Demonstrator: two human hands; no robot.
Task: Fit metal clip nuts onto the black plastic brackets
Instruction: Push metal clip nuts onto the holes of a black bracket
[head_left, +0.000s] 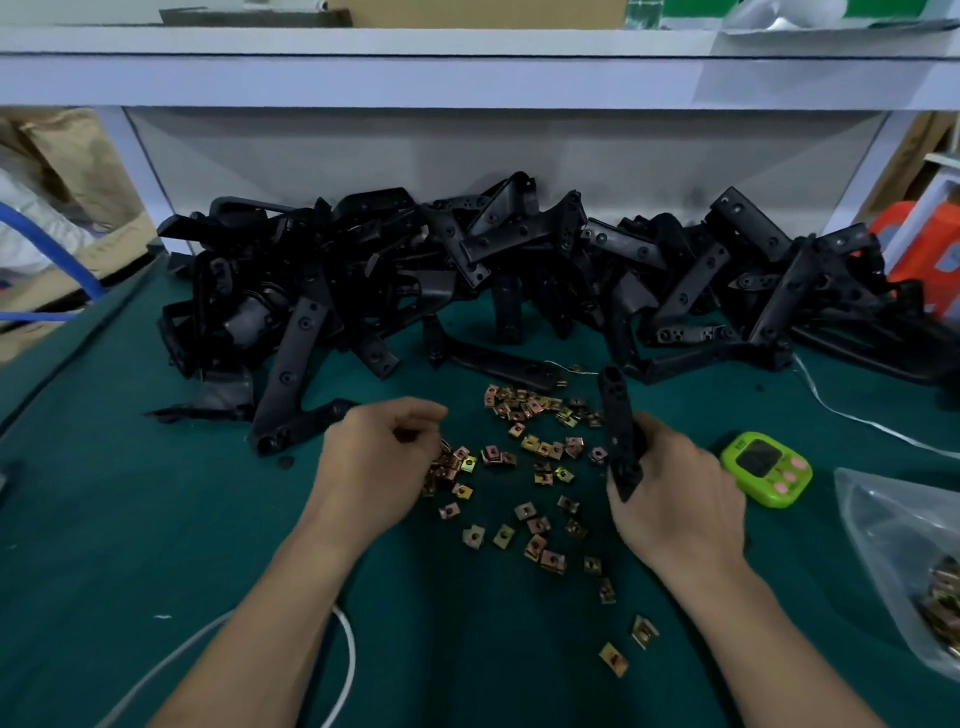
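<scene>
The green mat (104, 519) lies bare left of the left hand (382, 462) and between the forearms. A heap of black brackets (467, 270) walls the far side. On the right a green timer (766, 467) sits just beside the right hand (680, 499), with a plastic bag (893, 540) near the frame's edge.

The right hand grips one black bracket (618, 426) – a narrow bar with holes, tilted upright. Brass-coloured clip nuts (540, 452) lie scattered between the hands. The left fingers curl down onto the nearest cluster – whether they pinch one cannot be told.
</scene>
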